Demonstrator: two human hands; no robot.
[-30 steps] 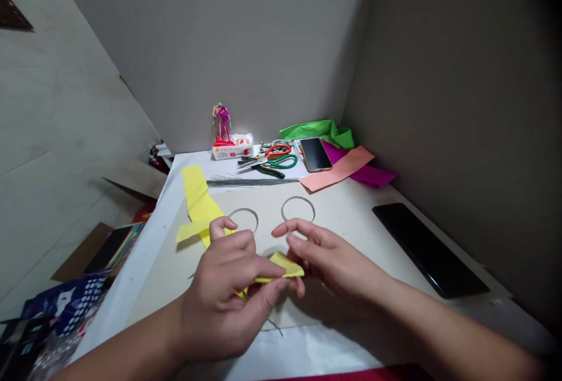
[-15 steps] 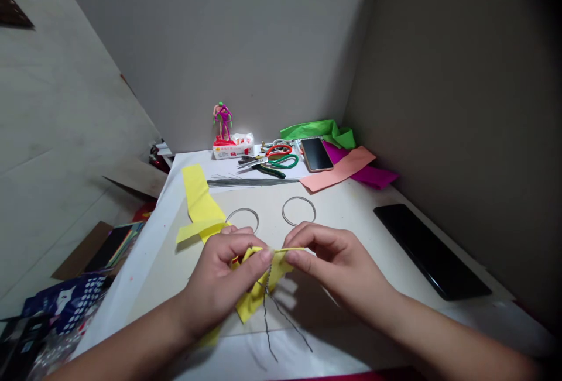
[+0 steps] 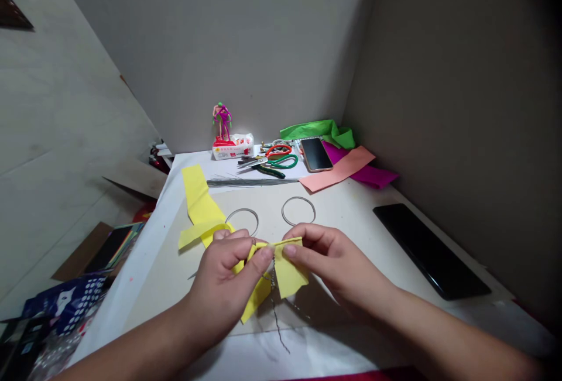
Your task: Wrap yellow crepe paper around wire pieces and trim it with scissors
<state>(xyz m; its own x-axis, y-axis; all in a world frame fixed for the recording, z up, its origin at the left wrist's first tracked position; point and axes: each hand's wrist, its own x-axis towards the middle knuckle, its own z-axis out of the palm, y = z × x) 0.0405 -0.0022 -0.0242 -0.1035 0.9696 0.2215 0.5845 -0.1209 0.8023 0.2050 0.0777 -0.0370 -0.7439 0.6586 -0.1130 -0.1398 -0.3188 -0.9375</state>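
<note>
My left hand is closed, pinching a twisted wire figure and yellow paper near its top between thumb and fingers. My right hand pinches the upper edge of a yellow crepe paper strip, which lies along a wire running sideways between the hands. Another flap of yellow paper hangs under my left thumb. Dark twisted wire legs dangle below the paper. Behind my left hand a longer yellow strip lies on the board. Part of the wire is hidden by fingers and paper.
Two wire coils lie beyond my hands. Green-handled scissors, a bundle of straight wires, a phone, coloured crepe paper and a small wrapped figure sit at the back. A black slab rests at right.
The paper under my right hand has swung to the right and now hangs down flat. The wire legs have turned, and my right hand has shifted slightly.
</note>
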